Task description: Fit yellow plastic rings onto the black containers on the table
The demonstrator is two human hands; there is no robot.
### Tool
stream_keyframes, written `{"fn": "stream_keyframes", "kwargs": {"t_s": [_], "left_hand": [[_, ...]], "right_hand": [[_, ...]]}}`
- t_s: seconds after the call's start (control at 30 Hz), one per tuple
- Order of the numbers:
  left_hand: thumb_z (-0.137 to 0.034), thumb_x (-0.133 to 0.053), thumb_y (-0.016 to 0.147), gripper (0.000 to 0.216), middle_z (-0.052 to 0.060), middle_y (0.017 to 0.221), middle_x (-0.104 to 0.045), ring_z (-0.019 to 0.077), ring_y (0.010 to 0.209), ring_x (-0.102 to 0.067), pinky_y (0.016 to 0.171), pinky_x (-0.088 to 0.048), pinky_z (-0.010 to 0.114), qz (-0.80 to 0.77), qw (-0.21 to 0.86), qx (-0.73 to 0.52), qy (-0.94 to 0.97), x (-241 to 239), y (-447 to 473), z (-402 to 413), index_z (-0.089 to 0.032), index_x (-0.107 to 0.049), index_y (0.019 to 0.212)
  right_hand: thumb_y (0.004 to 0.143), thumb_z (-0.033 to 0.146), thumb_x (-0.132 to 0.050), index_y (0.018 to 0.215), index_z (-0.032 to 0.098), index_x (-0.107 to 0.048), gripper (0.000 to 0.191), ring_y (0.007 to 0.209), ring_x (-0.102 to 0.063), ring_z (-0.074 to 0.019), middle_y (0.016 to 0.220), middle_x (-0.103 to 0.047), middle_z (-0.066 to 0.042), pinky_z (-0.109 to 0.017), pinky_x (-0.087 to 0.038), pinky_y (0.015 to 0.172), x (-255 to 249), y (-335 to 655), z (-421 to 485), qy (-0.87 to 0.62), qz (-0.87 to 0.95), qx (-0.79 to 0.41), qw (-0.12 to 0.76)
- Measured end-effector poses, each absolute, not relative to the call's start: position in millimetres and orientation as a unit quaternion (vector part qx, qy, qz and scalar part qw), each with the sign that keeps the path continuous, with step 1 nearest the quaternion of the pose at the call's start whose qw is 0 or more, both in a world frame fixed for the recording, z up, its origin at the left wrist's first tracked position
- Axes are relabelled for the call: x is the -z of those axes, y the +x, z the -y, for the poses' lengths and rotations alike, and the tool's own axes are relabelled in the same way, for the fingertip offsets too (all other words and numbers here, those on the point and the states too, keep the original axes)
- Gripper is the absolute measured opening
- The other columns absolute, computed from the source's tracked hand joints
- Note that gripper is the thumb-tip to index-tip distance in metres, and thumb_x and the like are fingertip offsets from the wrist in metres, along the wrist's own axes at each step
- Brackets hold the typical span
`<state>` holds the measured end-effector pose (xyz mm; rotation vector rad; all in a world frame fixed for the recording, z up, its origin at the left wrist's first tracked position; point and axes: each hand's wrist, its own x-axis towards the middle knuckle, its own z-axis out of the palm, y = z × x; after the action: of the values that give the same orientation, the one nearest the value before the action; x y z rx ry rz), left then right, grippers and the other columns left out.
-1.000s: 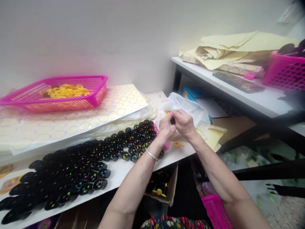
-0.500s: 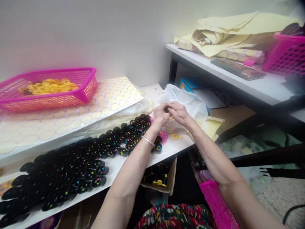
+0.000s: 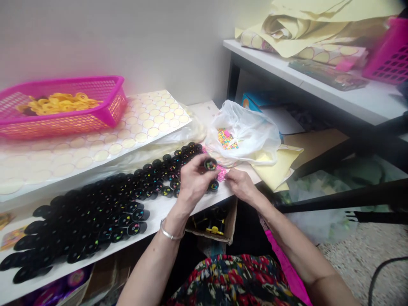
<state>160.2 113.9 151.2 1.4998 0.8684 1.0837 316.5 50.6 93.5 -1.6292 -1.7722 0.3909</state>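
Observation:
My left hand (image 3: 195, 178) is closed around a small black cup (image 3: 210, 164), its mouth turned toward me with coloured bits inside. My right hand (image 3: 240, 182) has its fingertips pinched together beside a cluster of small pink pieces (image 3: 221, 173); whatever they hold is hidden. Behind both hands a white plastic bag (image 3: 255, 131) lies open, with multicoloured beads (image 3: 225, 138) in it. Many more black cups (image 3: 124, 219) stand packed together to the left, several showing coloured bits inside.
A pink basket (image 3: 110, 117) of yellow ring-shaped pieces (image 3: 63, 104) rests on sheets of round stickers (image 3: 140, 127). Yellow paper (image 3: 276, 170) lies right of the bag. A raised white shelf (image 3: 306, 83) is at the right. Below the table edge sits a cardboard box (image 3: 231, 227).
Both hands have come back from over the bag toward me and moved apart. The black cup now shows in my left hand, and the beads in the bag are uncovered.

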Motion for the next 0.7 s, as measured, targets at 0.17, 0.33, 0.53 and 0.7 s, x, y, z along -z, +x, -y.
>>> {"fn": "stream_keyframes", "kwargs": {"t_s": [0.17, 0.33, 0.53, 0.7], "left_hand": [[-0.018, -0.074, 0.058, 0.033, 0.003, 0.088, -0.064, 0.0139, 0.077, -0.059, 0.071, -0.049, 0.024, -0.403, 0.531, -0.42, 0.615, -118.9, 133.2, -61.7, -0.015, -0.065, 0.089], [-0.015, -0.074, 0.056, 0.032, 0.001, 0.086, -0.062, 0.0122, 0.075, -0.058, 0.066, -0.048, 0.022, -0.417, 0.557, -0.421, 0.583, -107.9, 125.9, -43.0, -0.016, -0.064, 0.086], [-0.016, -0.074, 0.057, 0.03, 0.0, 0.081, -0.061, 0.0108, 0.07, -0.057, 0.065, -0.048, 0.021, -0.433, 0.564, -0.419, 0.564, -98.6, 118.2, -35.3, -0.016, -0.063, 0.085], [-0.018, -0.073, 0.059, 0.028, 0.0, 0.078, -0.06, 0.0102, 0.067, -0.056, 0.06, -0.046, 0.02, -0.431, 0.565, -0.402, 0.577, -84.8, 110.0, -29.2, -0.016, -0.063, 0.085]], "right_hand": [[0.084, 0.021, -0.046, 0.075, 0.02, -0.063, 0.019, 0.07, -0.051, -0.0146, 0.077, -0.055, -0.002, -0.024, -0.033, 0.058, -67.0, 301.0, -47.0, -0.705, 0.664, -0.085, 0.235], [0.087, 0.017, -0.038, 0.085, 0.02, -0.062, 0.023, 0.077, -0.052, -0.0154, 0.085, -0.058, -0.005, -0.024, -0.031, 0.06, -62.1, 296.5, -50.3, -0.705, 0.677, -0.037, 0.208], [0.085, 0.02, -0.044, 0.083, 0.019, -0.06, 0.016, 0.076, -0.053, -0.0158, 0.083, -0.058, -0.004, -0.024, -0.035, 0.065, -57.0, 301.0, -54.1, -0.707, 0.659, -0.056, 0.251], [0.086, 0.016, -0.041, 0.089, 0.02, -0.061, 0.021, 0.084, -0.054, -0.0166, 0.09, -0.059, -0.005, -0.024, -0.036, 0.066, -58.0, 299.1, -57.3, -0.704, 0.664, -0.059, 0.245]]}}
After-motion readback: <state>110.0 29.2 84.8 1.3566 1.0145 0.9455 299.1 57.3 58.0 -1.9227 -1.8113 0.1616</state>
